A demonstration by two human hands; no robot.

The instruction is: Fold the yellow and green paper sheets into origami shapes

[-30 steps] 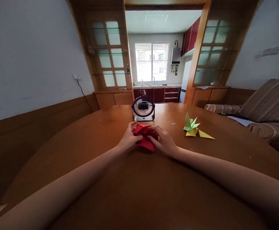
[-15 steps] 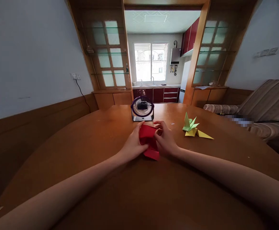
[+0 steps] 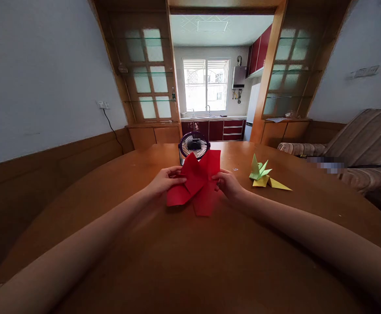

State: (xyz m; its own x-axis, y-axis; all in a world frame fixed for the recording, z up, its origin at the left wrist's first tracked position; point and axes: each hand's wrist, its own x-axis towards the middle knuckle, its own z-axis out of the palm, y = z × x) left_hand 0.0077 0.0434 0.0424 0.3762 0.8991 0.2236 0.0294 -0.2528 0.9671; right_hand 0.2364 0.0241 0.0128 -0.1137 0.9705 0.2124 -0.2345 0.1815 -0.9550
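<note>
Between my hands is a red sheet of folding paper (image 3: 195,179), creased and partly spread, with several flaps sticking out. My left hand (image 3: 164,179) pinches its left side, thumb on the near face. At the right edge, my right hand (image 3: 229,182) grips the paper between thumb and fingers. The lower flaps hang close to the table; whether they touch it I cannot tell. Just behind the paper stands a small purple desk fan (image 3: 194,144), its base mostly covered by the red flaps.
A green folded paper crane (image 3: 260,168) and a yellow folded paper piece (image 3: 277,183) sit together to the right on the round wooden table (image 3: 190,261). A striped armchair (image 3: 367,144) stands beyond the table's right edge. A tiny white scrap (image 3: 235,169) lies near the fan.
The red paper has gone from a compact folded shape to a wider one with flaps opened out. My left hand has moved left, away from my right hand.
</note>
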